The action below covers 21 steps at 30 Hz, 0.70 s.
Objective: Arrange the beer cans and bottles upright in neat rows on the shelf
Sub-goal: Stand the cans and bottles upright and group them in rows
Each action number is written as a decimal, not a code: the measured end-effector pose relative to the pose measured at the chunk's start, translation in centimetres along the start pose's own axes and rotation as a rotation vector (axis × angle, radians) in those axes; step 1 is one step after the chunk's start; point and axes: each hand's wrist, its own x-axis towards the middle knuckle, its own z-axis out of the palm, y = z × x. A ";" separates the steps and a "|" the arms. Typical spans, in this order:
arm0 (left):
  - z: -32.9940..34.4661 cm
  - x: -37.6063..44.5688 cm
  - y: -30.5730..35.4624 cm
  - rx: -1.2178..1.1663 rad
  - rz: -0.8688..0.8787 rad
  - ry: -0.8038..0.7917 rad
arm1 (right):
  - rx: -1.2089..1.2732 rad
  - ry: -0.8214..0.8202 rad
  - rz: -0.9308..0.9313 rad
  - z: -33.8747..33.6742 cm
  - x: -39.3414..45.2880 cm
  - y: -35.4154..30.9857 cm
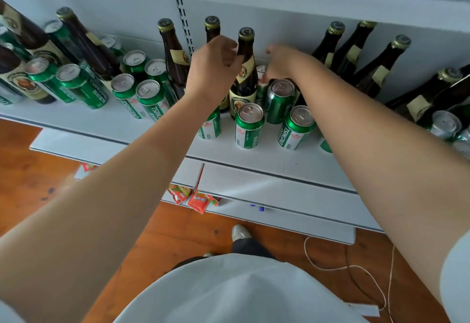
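Reaching among upright green cans, left hand grip curled beside brown bottle, right hand grip unclear behind cans.

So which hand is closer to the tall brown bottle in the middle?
Left. The left hand is right beside the brown bottle, fingers at its neck. The right hand reaches behind the green cans, further right.

One head-worn wide-angle view is provided, directed forward and steeply downward from above. The white shelf is seen at arm's reach, with the wooden floor visible below it.
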 end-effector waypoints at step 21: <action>-18.1 -10.3 -20.2 0.095 -0.376 0.181 | 0.390 0.686 -0.530 10.3 -8.8 -25.2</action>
